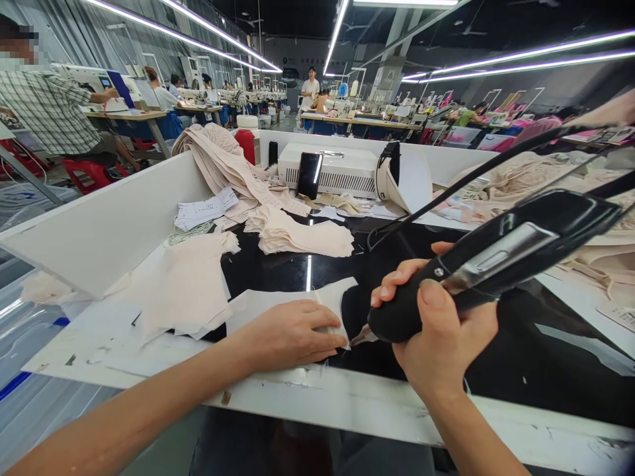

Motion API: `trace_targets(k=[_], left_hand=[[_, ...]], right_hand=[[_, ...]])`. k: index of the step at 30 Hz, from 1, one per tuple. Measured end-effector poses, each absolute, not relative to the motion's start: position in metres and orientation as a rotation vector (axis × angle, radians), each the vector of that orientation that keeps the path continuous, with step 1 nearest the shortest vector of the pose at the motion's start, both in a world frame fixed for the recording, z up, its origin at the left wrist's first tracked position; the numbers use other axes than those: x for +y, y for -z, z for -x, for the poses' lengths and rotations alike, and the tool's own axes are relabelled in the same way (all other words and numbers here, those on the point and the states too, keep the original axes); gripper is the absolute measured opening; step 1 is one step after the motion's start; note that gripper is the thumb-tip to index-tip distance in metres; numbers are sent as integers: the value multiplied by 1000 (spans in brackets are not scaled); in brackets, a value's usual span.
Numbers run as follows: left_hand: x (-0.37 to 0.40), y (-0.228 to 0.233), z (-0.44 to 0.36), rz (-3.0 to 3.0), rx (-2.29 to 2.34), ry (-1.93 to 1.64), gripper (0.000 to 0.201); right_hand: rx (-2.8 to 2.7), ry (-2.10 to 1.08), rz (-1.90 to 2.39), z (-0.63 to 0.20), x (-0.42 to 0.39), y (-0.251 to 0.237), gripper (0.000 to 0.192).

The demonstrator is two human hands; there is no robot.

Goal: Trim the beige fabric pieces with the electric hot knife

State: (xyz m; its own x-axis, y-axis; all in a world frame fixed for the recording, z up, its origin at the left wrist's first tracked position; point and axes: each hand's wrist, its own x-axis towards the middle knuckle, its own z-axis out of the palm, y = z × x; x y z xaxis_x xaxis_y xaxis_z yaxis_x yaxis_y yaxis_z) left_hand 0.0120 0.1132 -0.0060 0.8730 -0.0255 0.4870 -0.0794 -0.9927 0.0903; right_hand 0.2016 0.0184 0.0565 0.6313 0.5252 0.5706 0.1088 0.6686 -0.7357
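Nearest the camera, two bare forearms reach over the white front edge of a glossy black tabletop [520, 357]. Left hand [290, 332] lies flat and open, palm down, fingers spread across a pale, thin fabric piece [278, 305], gripping nothing; pressing this way looks meant to keep the piece taut and steady. Right hand [441, 330] is closed in a full fist around the rounded end of a black handheld electric tool with a silver panel [491, 261], tilted so its small metal tip [363, 336] points down at the edge of the fabric, just beside the left fingertips. A black cord [476, 175] arches up and away from the tool to the right, hung clear of the work, it seems.

Whether the tip touches the cloth cannot be made out, and the right palm is hidden by the tool body.

Just left, loose cream cut fabric pieces [188, 284] overlap on white paper. Further back sits a neat stack of cream fabric panels [297, 235], a printed paper sheet [206, 211], and a heap of beige fabric [223, 158] draped over a white partition wall [109, 225]. Behind them stand a white boxy machine [337, 168] with a dark smartphone [309, 175] leaning against it.

Far off, a person in a checked shirt [49, 109], face blurred, sits at left; rows of sewing stations under strip lights are too small to read.
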Motion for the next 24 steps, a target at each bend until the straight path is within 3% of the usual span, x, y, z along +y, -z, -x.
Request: trace_targets(k=[19,24], left_hand=[[119,7,-9,-2783,-82,-862,27],[119,5,-7,-2792,-125,-751,25]], right_hand=[[-894,-297,826,-197,12,-53,50],[-917,-379,822,-194,2,-51,51]])
